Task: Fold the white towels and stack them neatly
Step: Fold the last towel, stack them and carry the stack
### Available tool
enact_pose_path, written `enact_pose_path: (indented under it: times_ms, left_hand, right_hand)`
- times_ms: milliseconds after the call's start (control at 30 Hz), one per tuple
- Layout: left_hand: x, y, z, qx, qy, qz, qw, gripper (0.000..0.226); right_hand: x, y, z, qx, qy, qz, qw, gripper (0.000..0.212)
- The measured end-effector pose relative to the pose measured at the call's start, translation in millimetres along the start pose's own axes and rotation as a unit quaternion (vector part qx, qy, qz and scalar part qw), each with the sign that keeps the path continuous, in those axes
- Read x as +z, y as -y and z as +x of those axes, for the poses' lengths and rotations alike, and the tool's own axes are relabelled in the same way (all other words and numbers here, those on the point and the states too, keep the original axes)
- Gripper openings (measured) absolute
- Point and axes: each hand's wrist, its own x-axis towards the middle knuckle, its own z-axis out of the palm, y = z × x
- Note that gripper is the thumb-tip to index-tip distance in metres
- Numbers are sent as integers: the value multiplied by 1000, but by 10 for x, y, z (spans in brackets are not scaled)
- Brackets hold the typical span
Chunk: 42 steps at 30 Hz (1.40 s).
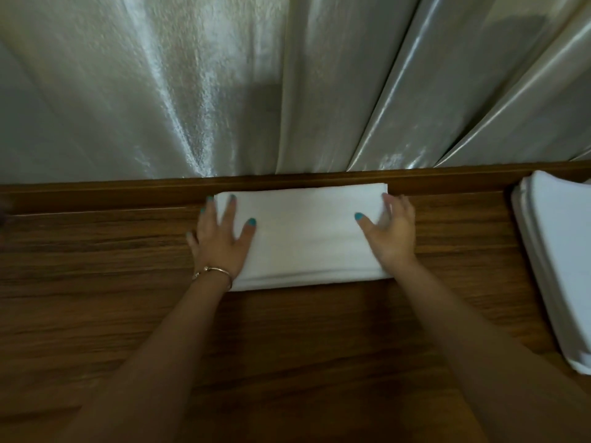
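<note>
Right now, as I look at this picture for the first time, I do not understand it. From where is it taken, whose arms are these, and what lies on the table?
There is no machine here. A person wears a wide-angle camera on the head, so you look forward and down along the person's own two arms. That is the only view.

The brown surface is a wooden table. Behind it hangs a shiny pale curtain.

In the middle lies a folded white towel. The left hand, with a bracelet at the wrist, lies flat on its left end. The right hand is at its right end, fingers spread. Neither hand grips anything; they seem to press or smooth the towel.

At the right edge lies a stack of white towels, partly out of the picture.
</note>
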Motion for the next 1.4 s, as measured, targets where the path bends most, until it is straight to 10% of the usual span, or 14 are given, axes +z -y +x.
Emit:
enact_pose_path:
  times_ms: [200,533,667,833,1100,1400]
  left_hand:
    - [-138,-136,-54,-267,-28,-36,963,121]
    - [-298,-105,208,-254,150,-194,936,117]
    - [-331,-102,89,-253,190,-261,912,133]
    - [-457,-237,-31,-222,201,-267,916,105]
    - [-771,-1590,24,-27,251,-101,962,115]
    - [-714,-4152,-491,206,342,-154,904,62]
  right_hand:
    - [-132,227,94,256,34,2,966,106]
    - [-313,289,134,330,208,-9,921,119]
    - [-305,176,-64,337,164,60,925,116]
    - [-306,158,-417,304,99,52,946,84]
    - [-1437,25,-798,359,-35,142,922,92]
    - [-3204,-539,-1212,388,-273,321,820,61]
